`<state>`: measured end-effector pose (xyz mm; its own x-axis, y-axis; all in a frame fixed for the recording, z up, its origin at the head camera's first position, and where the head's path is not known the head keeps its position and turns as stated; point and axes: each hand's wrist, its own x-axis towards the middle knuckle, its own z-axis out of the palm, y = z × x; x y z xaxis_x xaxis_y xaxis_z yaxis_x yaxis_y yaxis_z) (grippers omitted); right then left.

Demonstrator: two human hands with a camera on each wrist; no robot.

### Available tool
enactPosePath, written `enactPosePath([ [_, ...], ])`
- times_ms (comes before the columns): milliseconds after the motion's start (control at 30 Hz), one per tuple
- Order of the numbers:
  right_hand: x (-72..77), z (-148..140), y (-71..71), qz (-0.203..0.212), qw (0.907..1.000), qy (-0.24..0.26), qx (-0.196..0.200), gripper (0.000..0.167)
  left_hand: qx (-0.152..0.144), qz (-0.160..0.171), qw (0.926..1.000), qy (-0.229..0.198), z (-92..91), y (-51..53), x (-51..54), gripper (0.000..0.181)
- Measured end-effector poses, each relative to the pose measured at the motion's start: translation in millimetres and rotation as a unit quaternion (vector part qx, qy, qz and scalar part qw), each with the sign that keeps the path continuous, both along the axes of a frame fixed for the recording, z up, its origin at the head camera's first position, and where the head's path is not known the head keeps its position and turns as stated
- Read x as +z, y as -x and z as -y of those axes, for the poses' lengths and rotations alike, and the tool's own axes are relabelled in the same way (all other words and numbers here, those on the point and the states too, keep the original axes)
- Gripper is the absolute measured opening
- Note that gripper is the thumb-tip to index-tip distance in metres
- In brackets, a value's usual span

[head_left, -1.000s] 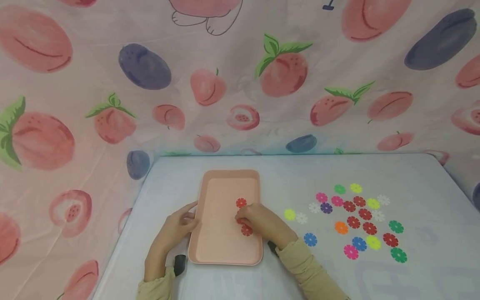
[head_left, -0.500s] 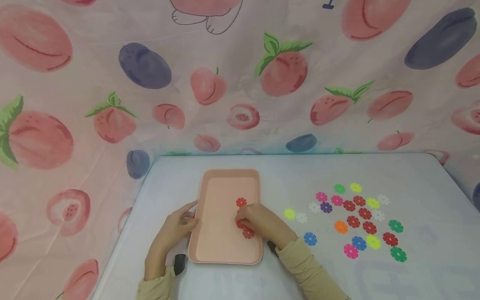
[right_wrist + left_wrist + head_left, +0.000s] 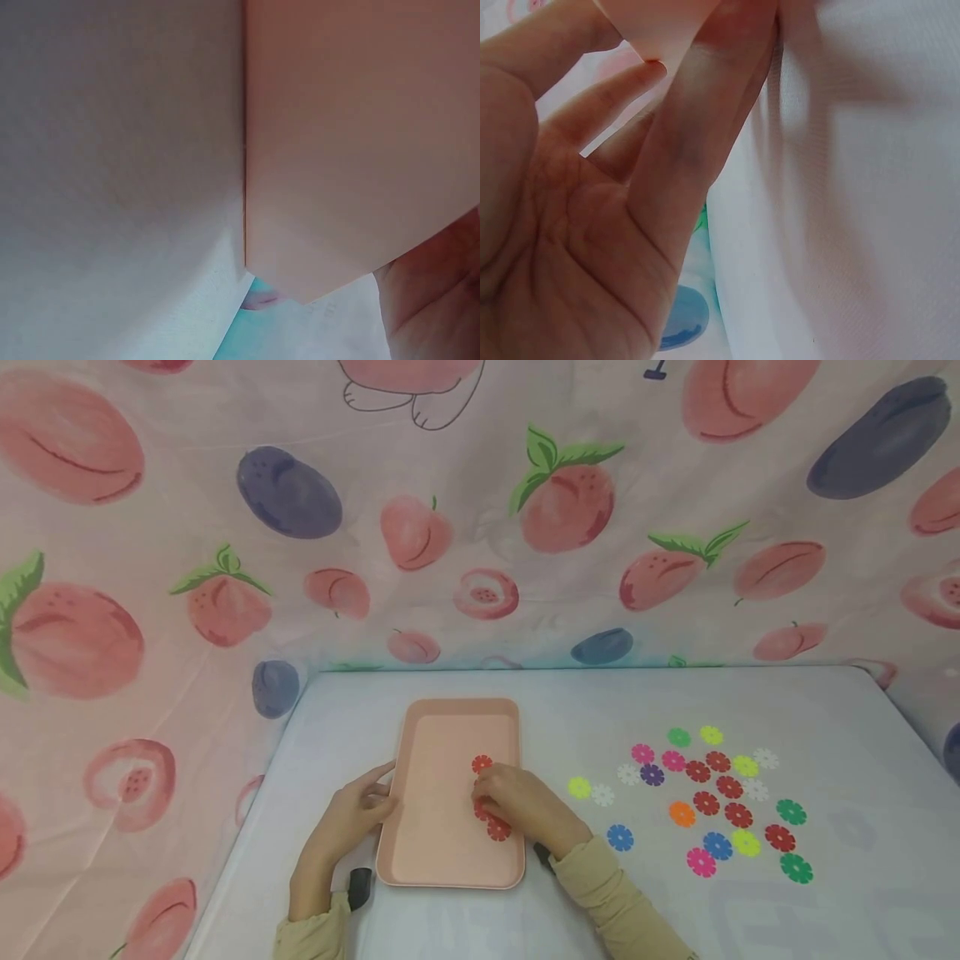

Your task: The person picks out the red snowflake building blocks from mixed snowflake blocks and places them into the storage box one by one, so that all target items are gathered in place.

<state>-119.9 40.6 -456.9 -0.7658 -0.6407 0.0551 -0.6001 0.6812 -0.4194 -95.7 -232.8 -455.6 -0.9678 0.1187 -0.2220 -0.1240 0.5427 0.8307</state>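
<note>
A white-covered table (image 3: 585, 702) was backed and flanked by a pale pink fabric sheet (image 3: 450, 460) printed with peaches and dark, plum-like fruits. On its right half, flower-edged discs (image 3: 729, 787) in green, yellow, pink, white, purple, orange, blue and red were scattered flat. A pink rectangular tray (image 3: 435, 793) was set to their left, and inside it, near its right wall, a row of red flower-edged discs (image 3: 482, 764) was partly covered by the right hand (image 3: 528, 802).

Compared with a second earlier, the nearest red disc (image 3: 498, 829) of the row had been shifted slightly toward the tray's near right corner, while the left hand (image 3: 348, 818) and the tray were kept in place.

The tray's long axis was pointed away from the person, toward the back fabric; the row was strung roughly along it, its near end bent rightward. The tray's left rim was touched by the left hand, its fingers spread. The right fingertips were gathered over the row; whether a disc was pinched could not be told.
</note>
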Motion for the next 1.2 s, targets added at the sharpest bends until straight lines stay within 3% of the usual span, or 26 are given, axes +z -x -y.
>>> enactPosePath([
  [700,13.7,-8.0,-4.6,0.019,0.9996,0.003,-0.019,0.03,-0.011,0.011,0.9999,-0.004,3.3,3.6,8.0,0.06],
  [1033,20.4,-19.2,-6.6,-0.025,0.9994,0.023,0.005,0.026,-0.011,0.012,0.9999,-0.003,4.1,3.5,9.5,0.06],
  [1200,25.2,-25.4,-8.0,-0.025,0.9993,0.025,0.009,0.021,-0.012,0.013,0.9998,-0.005,3.8,3.7,9.9,0.06],
])
